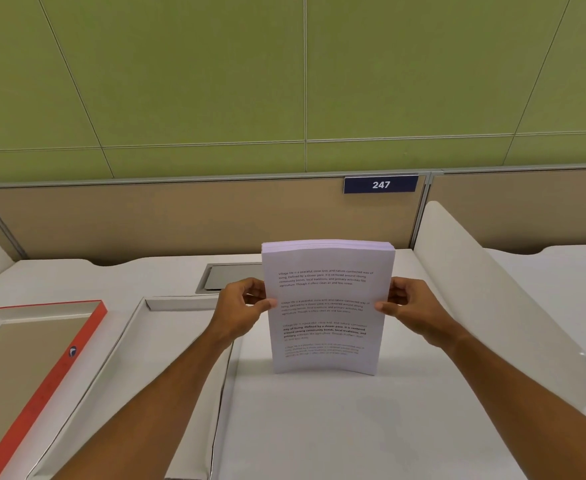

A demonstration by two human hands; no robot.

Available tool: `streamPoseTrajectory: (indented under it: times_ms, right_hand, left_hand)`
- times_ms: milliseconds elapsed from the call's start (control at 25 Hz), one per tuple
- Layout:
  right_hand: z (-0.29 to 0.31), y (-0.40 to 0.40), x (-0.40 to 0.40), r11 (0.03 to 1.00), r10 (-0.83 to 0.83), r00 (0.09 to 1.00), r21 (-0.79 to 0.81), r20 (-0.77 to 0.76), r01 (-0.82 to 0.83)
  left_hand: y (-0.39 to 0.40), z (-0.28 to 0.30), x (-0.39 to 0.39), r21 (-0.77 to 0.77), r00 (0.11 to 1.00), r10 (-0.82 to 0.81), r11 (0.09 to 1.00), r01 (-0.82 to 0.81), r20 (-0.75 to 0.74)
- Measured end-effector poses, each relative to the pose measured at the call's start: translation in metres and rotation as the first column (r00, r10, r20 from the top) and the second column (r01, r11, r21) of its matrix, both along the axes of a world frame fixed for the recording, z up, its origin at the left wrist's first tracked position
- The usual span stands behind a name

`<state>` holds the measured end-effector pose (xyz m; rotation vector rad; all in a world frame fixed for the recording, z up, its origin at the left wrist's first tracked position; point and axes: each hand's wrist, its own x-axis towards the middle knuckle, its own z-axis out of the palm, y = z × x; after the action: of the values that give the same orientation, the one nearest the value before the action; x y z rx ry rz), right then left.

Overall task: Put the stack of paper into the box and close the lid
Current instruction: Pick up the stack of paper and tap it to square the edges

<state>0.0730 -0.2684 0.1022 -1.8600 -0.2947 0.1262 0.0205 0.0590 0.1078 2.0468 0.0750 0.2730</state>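
A thick stack of printed white paper (326, 306) stands upright on its bottom edge on the white desk, its printed face toward me. My left hand (241, 303) grips its left edge and my right hand (407, 303) grips its right edge, thumbs on the front sheet. To the left of the stack lies an open white box (139, 341), its near right wall partly hidden by my left forearm. Further left lies the lid (87, 337), turned inside up, with a red-orange rim.
A grey cable hatch (229, 277) is set into the desk behind the stack. A beige partition with a blue "247" plate (381, 184) closes the back. A white curved divider (492, 289) rises on the right.
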Motion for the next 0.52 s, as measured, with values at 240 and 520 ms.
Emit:
streamPoseTrajectory:
  times_ms: [240, 520]
  right_hand:
    - [0.0053, 0.0018, 0.0005, 0.994, -0.027, 0.997, -0.107, 0.076, 0.035]
    - [0.002, -0.0007, -0.0014, 0.976, 0.009, 0.992, -0.218, 0.123, 0.018]
  left_hand:
    - [0.0021, -0.0021, 0.0018, 0.045, 0.999, 0.009, 0.999, -0.011, 0.04]
    - [0.0038, -0.0048, -0.0001, 0.069, 1.0, -0.014, 0.998, 0.012, 0.024]
